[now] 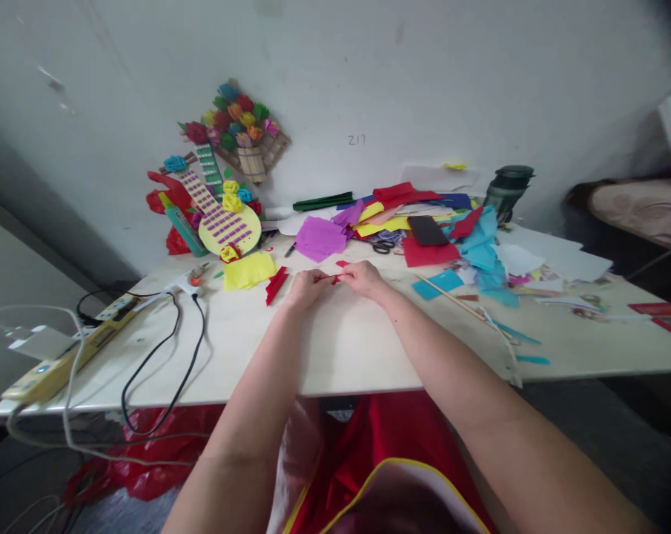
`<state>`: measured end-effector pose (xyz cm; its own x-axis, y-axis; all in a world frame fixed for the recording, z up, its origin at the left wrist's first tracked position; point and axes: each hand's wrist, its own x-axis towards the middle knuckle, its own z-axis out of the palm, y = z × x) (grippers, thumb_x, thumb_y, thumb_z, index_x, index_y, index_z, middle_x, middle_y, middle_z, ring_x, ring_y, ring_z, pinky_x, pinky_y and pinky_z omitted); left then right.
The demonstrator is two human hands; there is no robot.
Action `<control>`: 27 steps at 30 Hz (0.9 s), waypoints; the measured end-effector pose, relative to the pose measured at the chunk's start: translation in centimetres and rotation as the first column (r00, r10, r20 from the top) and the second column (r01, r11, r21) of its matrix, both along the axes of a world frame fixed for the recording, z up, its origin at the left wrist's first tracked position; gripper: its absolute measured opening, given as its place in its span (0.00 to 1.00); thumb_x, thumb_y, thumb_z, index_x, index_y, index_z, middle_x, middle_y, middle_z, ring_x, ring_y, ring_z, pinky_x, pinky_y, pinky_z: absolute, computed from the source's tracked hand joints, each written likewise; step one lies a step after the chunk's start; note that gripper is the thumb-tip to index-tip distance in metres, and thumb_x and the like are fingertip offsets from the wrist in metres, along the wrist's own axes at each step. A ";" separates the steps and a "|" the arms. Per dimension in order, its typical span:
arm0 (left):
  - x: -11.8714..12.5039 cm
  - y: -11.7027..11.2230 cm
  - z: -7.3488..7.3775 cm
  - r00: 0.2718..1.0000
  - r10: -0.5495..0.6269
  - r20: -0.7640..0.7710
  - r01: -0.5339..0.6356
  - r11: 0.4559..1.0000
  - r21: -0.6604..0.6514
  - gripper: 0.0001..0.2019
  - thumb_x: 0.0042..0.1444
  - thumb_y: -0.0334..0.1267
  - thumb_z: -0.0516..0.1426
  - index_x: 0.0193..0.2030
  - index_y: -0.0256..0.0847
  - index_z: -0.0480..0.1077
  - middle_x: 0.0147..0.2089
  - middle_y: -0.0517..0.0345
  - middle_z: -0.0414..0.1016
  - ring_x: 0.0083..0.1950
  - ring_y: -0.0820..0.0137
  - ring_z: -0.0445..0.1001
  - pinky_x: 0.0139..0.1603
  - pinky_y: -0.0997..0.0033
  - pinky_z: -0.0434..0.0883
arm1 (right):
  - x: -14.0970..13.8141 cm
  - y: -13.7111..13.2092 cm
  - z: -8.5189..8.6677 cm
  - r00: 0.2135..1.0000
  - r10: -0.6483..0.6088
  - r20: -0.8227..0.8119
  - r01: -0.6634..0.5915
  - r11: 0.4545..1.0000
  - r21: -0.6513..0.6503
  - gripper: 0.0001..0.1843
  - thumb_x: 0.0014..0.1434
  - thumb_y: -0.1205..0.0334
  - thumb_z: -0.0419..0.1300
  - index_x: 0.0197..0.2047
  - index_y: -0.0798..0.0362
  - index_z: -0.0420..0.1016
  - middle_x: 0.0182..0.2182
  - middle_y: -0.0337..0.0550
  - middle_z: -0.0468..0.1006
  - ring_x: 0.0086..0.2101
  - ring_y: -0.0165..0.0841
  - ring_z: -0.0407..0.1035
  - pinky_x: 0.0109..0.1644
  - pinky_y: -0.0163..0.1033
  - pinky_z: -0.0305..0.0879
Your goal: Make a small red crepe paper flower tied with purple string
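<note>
My left hand (307,286) and my right hand (362,278) meet over the middle of the white table (340,348). Both pinch a small red paper strip (334,278) between their fingertips, fingers closed on it. More red paper strips (276,285) lie just left of my left hand. A small red scrap (342,263) rests behind the hands. A yellow paper sheet (249,271) lies further left.
A pile of coloured paper (418,222), scissors (384,246) and a dark phone (427,231) sits at the back. A paper guitar craft (224,219) and flower bouquet (240,126) lean on the wall. A power strip (62,356) with cables lies left; a dark bottle (507,191) stands right.
</note>
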<state>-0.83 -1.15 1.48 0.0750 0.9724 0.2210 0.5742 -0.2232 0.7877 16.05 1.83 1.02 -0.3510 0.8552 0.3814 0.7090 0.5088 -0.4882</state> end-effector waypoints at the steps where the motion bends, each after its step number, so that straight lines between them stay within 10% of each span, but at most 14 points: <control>1: -0.1 0.1 -0.1 1.000 0.012 0.019 -0.011 1.000 -0.004 0.17 0.44 0.51 0.59 0.29 0.37 0.75 0.15 0.62 0.63 0.20 0.76 0.58 0.21 0.75 0.54 | 0.0 0.0 0.0 1.000 -0.006 -0.005 0.006 1.000 0.008 0.10 0.53 0.60 0.56 0.28 0.54 0.77 0.20 0.39 0.73 0.24 0.29 0.64 0.28 0.32 0.52; 12: -0.2 0.0 0.1 0.999 -0.032 -0.026 0.032 0.999 -0.020 0.17 0.44 0.52 0.59 0.29 0.37 0.74 0.16 0.62 0.64 0.20 0.76 0.60 0.22 0.75 0.56 | 0.0 -0.1 -0.4 0.984 0.094 -0.152 -0.125 0.971 -0.206 0.08 0.53 0.64 0.55 0.32 0.53 0.76 0.18 0.37 0.73 0.19 0.26 0.63 0.28 0.32 0.57; 27: -0.9 0.8 -0.8 0.977 -0.034 0.208 0.057 0.993 -0.107 0.16 0.46 0.52 0.58 0.24 0.40 0.66 0.16 0.63 0.67 0.16 0.77 0.60 0.19 0.76 0.54 | 0.4 0.2 0.3 1.000 0.012 0.008 -0.012 0.999 0.046 0.11 0.55 0.62 0.54 0.34 0.54 0.78 0.27 0.42 0.77 0.28 0.30 0.66 0.31 0.33 0.53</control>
